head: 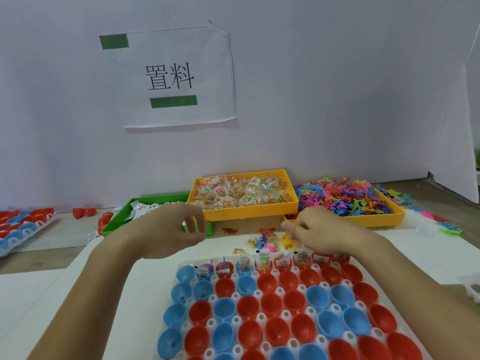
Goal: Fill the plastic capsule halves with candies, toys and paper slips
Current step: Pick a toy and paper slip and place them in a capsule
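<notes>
On the white tray (262, 318), red and blue capsule halves (270, 302) gape; both hands' fingers curled, contents unclear.

red and blue capsule halves (272, 305), yellow candy tray (244, 210), green slip tray (117, 222), multicoloured toys (345, 198)

Left hand (179, 229) curled — right hand (317, 229) pinching.

I see open worktop (124, 281) left of the capsule tray (259, 318), room to pass. Ahead, the green bin (117, 222) and two yellow bins (244, 211) stand side by side against the wall. Loose toys (265, 237) litter the strip between bins and tray.
</notes>
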